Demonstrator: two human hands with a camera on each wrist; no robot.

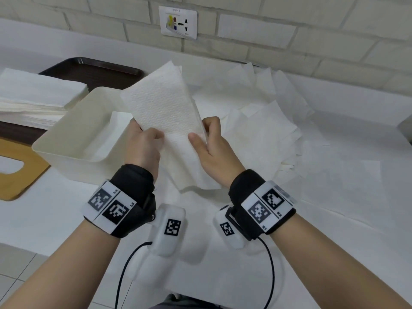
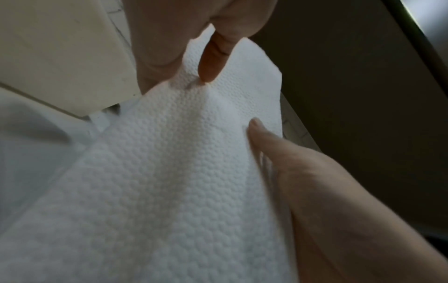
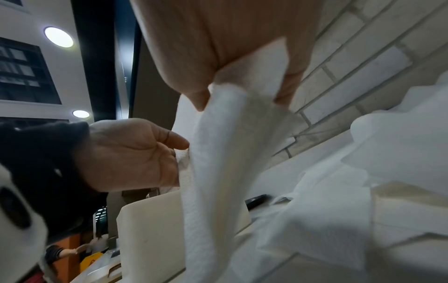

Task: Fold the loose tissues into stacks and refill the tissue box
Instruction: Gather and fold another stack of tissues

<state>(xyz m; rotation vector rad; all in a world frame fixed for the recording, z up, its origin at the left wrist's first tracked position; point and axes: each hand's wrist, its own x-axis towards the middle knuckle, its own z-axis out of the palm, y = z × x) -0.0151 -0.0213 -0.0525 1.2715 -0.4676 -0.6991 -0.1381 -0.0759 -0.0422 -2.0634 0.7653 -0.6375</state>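
Held above the tabletop [image 1: 66, 219] at 3 o'clock of the open tissue box [image 1: 73, 134], the limp, tear-prone embossed tissue [image 1: 162, 108] is pinched by left hand [image 1: 142, 146] and right hand [image 1: 214, 148]; best gripped by its edges.

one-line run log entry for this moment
step: folding | left hand: pinches tissue | right hand: pinches tissue | tissue box: open, left of hands

Looks like a canteen or office pantry, not a home: white brick wall [image 1: 323, 30] w/ a labelled multi-socket outlet [image 1: 178, 22], white desk [image 1: 334, 241], dark serving tray [image 1: 93, 72], round ceiling lights [image 3: 59, 37] and big dark glazed panels [image 3: 21, 70] in right-wrist view.
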